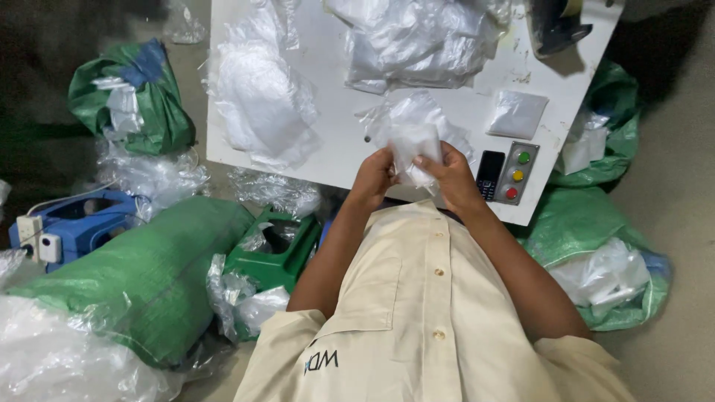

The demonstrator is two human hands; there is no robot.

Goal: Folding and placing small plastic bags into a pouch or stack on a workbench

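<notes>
Clear plastic bag (414, 141) pinched between both hands, left hand (375, 177) and right hand (453, 176) fingers closed on its lower edge, above white table (335, 141) edge, beside phone (489, 174).

Seen from above, your left hand (375, 177) and right hand (451, 177) both grip a crumpled clear plastic bag (412, 138) over the near edge of a white table (335, 126). Just right of your right hand lie a dark phone (490, 174) and a three-button control box (518, 173). Green sacks (149, 275) sit on the floor at left.
</notes>
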